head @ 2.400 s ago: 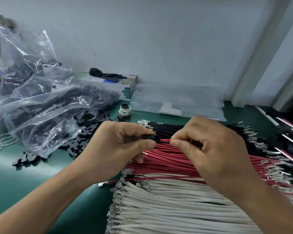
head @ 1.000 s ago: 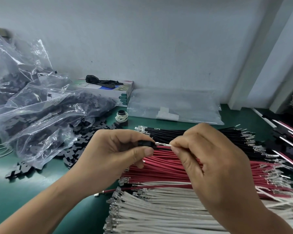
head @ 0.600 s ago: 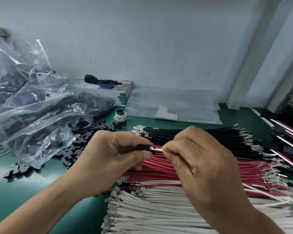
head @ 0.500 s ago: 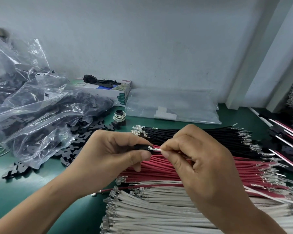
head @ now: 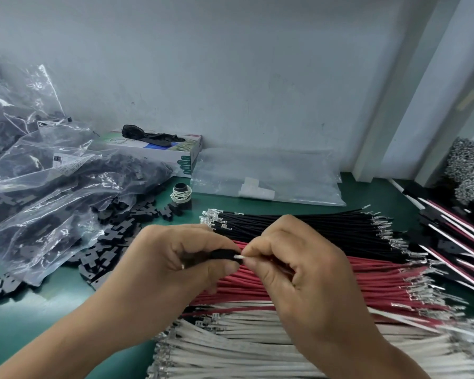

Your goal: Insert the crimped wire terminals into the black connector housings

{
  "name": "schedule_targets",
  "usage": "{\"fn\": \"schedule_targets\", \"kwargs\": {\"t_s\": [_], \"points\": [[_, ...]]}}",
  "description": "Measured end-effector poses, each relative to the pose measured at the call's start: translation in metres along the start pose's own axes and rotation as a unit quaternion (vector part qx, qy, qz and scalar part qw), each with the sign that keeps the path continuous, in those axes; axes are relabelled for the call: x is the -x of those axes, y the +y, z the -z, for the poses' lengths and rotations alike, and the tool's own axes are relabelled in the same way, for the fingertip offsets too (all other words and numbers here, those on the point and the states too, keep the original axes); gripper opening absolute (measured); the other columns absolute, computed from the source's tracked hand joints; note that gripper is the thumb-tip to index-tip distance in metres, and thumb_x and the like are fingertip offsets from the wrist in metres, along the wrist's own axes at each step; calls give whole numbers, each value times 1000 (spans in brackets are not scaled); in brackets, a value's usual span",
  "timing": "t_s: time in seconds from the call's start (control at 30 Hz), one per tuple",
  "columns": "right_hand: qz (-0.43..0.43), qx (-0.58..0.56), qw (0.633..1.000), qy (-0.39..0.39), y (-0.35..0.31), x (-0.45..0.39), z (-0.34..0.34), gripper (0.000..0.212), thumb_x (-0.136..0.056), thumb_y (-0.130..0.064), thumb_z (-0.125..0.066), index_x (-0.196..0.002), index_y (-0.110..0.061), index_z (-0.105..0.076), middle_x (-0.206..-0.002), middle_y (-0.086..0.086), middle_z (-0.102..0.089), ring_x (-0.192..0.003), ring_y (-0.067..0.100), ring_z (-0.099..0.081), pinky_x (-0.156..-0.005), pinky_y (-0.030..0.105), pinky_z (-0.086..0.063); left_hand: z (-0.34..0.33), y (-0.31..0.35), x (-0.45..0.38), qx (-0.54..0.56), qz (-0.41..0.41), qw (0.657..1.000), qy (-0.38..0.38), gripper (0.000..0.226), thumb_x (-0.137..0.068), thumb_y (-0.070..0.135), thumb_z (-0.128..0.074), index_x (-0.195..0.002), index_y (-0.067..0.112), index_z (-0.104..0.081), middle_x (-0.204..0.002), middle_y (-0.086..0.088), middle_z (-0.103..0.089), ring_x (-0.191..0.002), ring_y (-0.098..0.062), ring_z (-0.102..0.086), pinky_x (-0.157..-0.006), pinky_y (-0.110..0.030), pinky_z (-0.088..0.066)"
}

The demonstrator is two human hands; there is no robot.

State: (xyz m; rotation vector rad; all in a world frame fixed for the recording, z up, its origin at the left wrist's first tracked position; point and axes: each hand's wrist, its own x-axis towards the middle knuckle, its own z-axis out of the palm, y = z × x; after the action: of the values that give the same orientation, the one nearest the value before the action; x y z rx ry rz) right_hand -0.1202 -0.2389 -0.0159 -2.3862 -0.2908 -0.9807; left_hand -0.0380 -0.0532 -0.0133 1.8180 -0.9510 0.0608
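Observation:
My left hand (head: 175, 258) grips a small black connector housing (head: 225, 253) between thumb and fingers, above the wire piles. My right hand (head: 298, 269) pinches a white wire (head: 240, 257) right at the housing's mouth; only a short white stub shows between fingertips and housing. A red wire (head: 200, 313) hangs below the left hand; its upper end is hidden. Underneath lie three bundles of crimped wires: black wires (head: 312, 225) farthest, red wires (head: 381, 277) in the middle, white wires (head: 230, 348) nearest.
Loose black housings (head: 112, 242) and clear bags (head: 39, 187) of them fill the left. A glove box (head: 162, 149), a roll of rubber bands (head: 181, 191) and a flat plastic bag (head: 271, 181) sit at the back. Assembled harnesses (head: 454, 242) lie right on the green mat (head: 25, 324).
The white wire's metal terminal, visible a moment ago, has gone into the housing as my right hand pushed left toward my left hand. Before that my right hand held a red wire there.

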Motion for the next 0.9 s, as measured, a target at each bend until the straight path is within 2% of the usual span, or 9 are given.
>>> {"fn": "schedule_targets", "kwargs": {"t_s": [0.1,0.2,0.27,0.4,0.47,0.63,0.73,0.83,0.9], "points": [[-16,-30,999,-18,0,1,-1,7,-89,-21,-69,-86,-17,-74,-85,-11,-59,-76,9,-58,-64,24,-48,0,-1,-1,45,4,999,-21,17,-80,29,-79,-94,36,-83,-69,-2,-71,-57,-12,-65,-56,-24,-52],[-21,-31,999,-10,4,-1,8,7,-90,-26,-70,-91,-21,-74,-87,-15,-60,-79,9,-61,-64,24,-50,3,-6,-2,106,17,994,-12,17,-80,22,-85,-96,28,-83,-69,-5,-73,-57,-14,-65,-57,-22,-53],[-18,-12,1000,-3,6,-2,10,8,-90,-28,-69,-88,-22,-74,-85,-15,-59,-77,8,-59,-63,25,-48,6,-8,-3,106,15,994,1,20,-79,18,-85,-97,26,-83,-69,-7,-73,-57,-14,-65,-58,-22,-54],[0,45,999,5,6,-1,4,21,-95,-32,-57,-86,-18,-70,-84,-12,-56,-74,4,-51,-65,18,-40,5,-8,-3,92,10,996,-6,18,-80,37,-83,-97,31,-83,-70,-5,-73,-57,-15,-67,-58,-21,-55],[14,59,998,17,7,-1,2,23,-96,-31,-54,-85,-17,-68,-84,-10,-55,-75,7,-51,-65,19,-41,3,-9,-3,100,10,995,-10,16,-81,37,-83,-96,31,-83,-70,-4,-73,-56,-14,-67,-58,-21,-55],[53,68,996,26,8,1,-3,22,-98,-26,-53,-85,-13,-66,-86,-7,-55,-75,12,-53,-63,28,-46,-2,-8,-3,122,6,992,-6,15,-80,15,-83,-91,25,-84,-69,-6,-74,-55,-16,-67,-57,-21,-55],[67,83,994,32,9,0,-3,22,-99,-26,-54,-85,-13,-67,-86,-6,-56,-75,12,-54,-64,29,-47,-2,-7,-4,145,19,989,-12,17,-77,20,-88,-93,21,-84,-70,-10,-73,-56,-18,-67,-58,-23,-56],[90,125,987,45,9,-5,6,22,-100,-30,-55,-92,-16,-70,-90,-6,-60,-79,14,-57,-66,32,-48,1,-6,-7,207,24,978,14,20,-75,15,-80,-94,12,-83,-73,-15,-74,-57,-21,-66,-58,-24,-55],[64,159,985,20,13,-6,18,23,-99,-37,-52,-104,-21,-67,-98,-12,-60,-86,9,-56,-70,27,-48,6,-4,-10,217,20,974,64,21,-74,18,-77,-94,12,-82,-73,-15,-74,-56,-20,-66,-56,-22,-53]]}}
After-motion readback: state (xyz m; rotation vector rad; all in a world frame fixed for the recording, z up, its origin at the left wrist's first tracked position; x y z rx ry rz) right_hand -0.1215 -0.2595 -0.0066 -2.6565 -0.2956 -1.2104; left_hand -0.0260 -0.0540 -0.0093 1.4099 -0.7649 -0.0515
